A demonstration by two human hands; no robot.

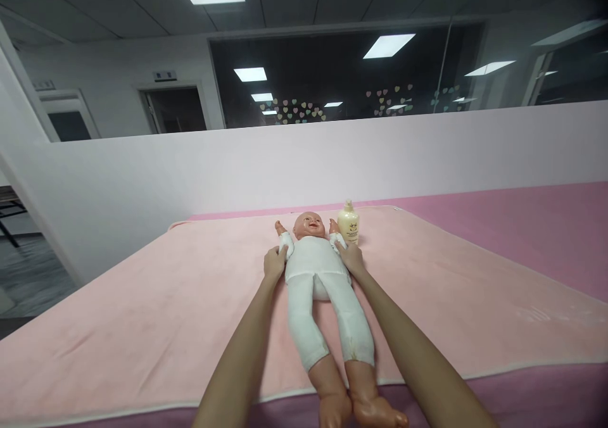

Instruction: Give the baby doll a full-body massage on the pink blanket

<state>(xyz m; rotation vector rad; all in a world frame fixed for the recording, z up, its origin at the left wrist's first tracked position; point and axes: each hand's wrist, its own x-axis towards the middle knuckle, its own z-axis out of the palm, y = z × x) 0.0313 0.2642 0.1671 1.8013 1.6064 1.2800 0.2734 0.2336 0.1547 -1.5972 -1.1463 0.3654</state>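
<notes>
A baby doll (317,257) with a white cloth body lies on its back, head away from me and bare feet toward me. My left hand (275,263) is closed around the doll's upper arm on the left side. On the other side, my right hand (350,258) grips the doll's other arm near the elbow. Both doll forearms point up past my fingers. Just behind my right hand stands a pale yellow pump bottle (349,223), upright, its lower edge partly covered by the hand.
A pink towel (199,314) with a white edge is spread under the doll, over a darker pink surface (536,225). A low white wall (304,162) runs behind it, with a dark window (332,67) above. The doll's feet reach past the towel's near edge.
</notes>
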